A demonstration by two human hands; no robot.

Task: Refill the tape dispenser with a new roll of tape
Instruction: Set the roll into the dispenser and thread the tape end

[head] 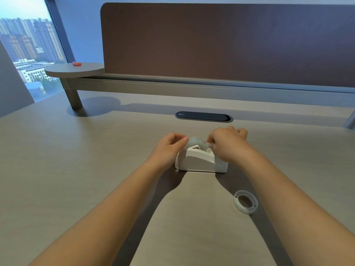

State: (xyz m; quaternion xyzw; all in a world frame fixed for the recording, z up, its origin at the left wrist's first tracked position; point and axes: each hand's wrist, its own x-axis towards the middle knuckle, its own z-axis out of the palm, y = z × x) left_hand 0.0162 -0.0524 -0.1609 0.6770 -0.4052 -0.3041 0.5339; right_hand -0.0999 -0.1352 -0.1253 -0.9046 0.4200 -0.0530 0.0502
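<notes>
Both hands work at the tape dispenser [199, 160]: the right hand [226, 144] has its grip pinched on a small white bit of tape end [209, 144] at the dispenser's cutter side, fingers curled tight around it. The left hand [169, 146] has its grip loosely curled, thumb tip resting against the rounded top of the tape roll [196, 143]; whether it truly clasps the roll cannot be told.

Well apart from the right grip, toward the person and beside the right forearm, an empty tape core [245, 202] lies flat on the worktop [76, 169], a translucent white ring. Beyond both grips, a dark oval cable port [203, 116] is set into the worktop. Farther off stands a brown partition panel [221, 41], and far to the left of the left grip a round raised shelf [74, 70] carries a small red object [77, 63]. Nothing lies between the grips and the dispenser.

The dispenser is white, blocky, with a sloped top, standing upright on the worktop between the two wrists. The roll seated in it is pale grey-green, its upper curve rising above the body.
</notes>
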